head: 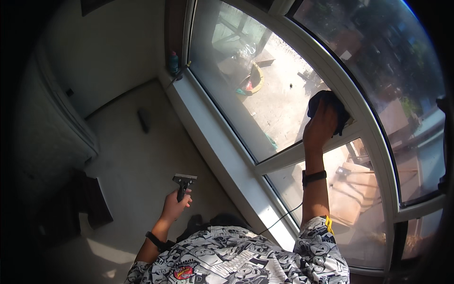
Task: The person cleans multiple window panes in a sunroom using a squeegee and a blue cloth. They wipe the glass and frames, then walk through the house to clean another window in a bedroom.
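Observation:
My left hand [175,205] is closed around the black handle of a scraper [184,178], whose wide metal blade points away from me, over the floor. My right arm reaches up to the window, and my right hand [321,126] presses a dark blue cloth [328,101] against the corner where the white window frame [358,127] meets the large glass pane [276,96]. My fingers lie partly over the cloth. Below that corner a smaller pane [351,191] shows cardboard outside.
A white window sill [220,149] runs along the glass. At its far end stand a green bottle [173,63] and a tool with a yellow tip [182,72]. A dark object [143,120] lies on the floor, dark furniture [95,202] stands at left, and a thin cable [283,216] crosses the sill.

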Action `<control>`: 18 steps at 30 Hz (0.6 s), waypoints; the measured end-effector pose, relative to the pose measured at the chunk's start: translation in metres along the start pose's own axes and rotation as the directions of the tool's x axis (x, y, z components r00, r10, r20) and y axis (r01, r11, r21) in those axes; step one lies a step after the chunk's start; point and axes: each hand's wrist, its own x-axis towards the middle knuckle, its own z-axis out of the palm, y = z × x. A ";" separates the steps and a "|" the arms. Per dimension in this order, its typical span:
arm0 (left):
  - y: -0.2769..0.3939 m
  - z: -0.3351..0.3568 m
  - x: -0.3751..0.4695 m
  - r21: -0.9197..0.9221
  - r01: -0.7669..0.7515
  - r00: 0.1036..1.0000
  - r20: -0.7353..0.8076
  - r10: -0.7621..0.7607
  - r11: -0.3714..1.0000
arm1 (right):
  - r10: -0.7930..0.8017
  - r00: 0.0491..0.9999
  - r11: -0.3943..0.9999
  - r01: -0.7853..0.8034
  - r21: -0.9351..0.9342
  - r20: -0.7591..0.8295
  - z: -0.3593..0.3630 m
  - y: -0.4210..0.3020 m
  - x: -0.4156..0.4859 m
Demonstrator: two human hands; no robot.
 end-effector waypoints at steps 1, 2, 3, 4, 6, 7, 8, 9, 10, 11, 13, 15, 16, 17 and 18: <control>0.000 -0.007 0.007 0.003 -0.005 1.000 0.005 0.005 1.000 | -0.044 0.985 0.999 0.039 -0.033 -0.164 0.011 -0.004 -0.002; -0.002 -0.012 0.015 -0.007 -0.004 1.000 -0.004 0.003 1.000 | -0.050 0.978 0.999 0.045 -0.032 -0.202 0.022 -0.006 -0.001; -0.005 -0.018 0.021 -0.003 -0.017 1.000 0.010 0.017 1.000 | -0.048 0.971 0.998 0.039 -0.044 -0.232 0.031 -0.009 -0.001; -0.008 -0.023 0.031 0.008 -0.030 0.999 0.019 0.030 1.000 | -0.056 0.961 0.998 0.046 -0.041 -0.272 0.040 -0.012 0.003; -0.012 -0.033 0.051 0.038 -0.034 0.999 -0.015 0.035 0.999 | -0.088 0.957 0.995 0.099 0.024 -0.277 0.052 -0.023 0.013; -0.016 -0.027 0.065 0.040 0.017 0.999 0.033 -0.018 0.999 | -0.126 0.930 0.990 0.141 0.021 -0.346 0.056 -0.024 0.017; -0.010 -0.034 0.077 0.042 0.026 0.999 0.039 -0.028 0.999 | -0.109 0.951 0.977 0.156 0.147 -0.288 0.063 -0.038 0.032; -0.005 -0.037 0.091 0.060 0.047 0.997 0.052 -0.050 0.997 | -0.199 0.926 0.952 0.261 0.163 -0.321 0.070 -0.048 0.044; 0.004 -0.040 0.108 0.048 0.086 0.994 0.063 -0.089 0.995 | -0.201 0.936 0.967 0.237 0.093 -0.289 0.079 -0.063 0.057; 0.013 -0.044 0.123 0.035 -0.003 0.996 0.090 0.000 0.999 | -0.228 0.936 0.969 0.246 0.037 -0.269 0.086 -0.080 0.071; 0.045 -0.046 0.170 0.073 -0.011 0.995 0.101 0.003 0.997 | -0.210 0.961 0.974 0.221 0.046 -0.181 0.116 -0.116 0.113; 0.073 -0.055 0.206 0.068 -0.075 0.991 0.114 0.066 0.995 | -0.187 0.951 0.968 0.221 0.119 -0.246 0.141 -0.149 0.142; 0.085 -0.062 0.220 0.086 -0.088 0.991 0.110 0.078 0.992 | -0.176 0.945 0.968 0.218 0.127 -0.276 0.153 -0.166 0.155; 0.094 -0.068 0.230 0.084 -0.104 0.989 0.116 0.094 0.991 | -0.162 0.950 0.969 0.204 0.139 -0.267 0.163 -0.182 0.160; 0.101 -0.076 0.241 0.098 -0.131 0.987 0.102 0.121 0.987 | -0.151 0.958 0.971 0.190 0.143 -0.244 0.171 -0.195 0.163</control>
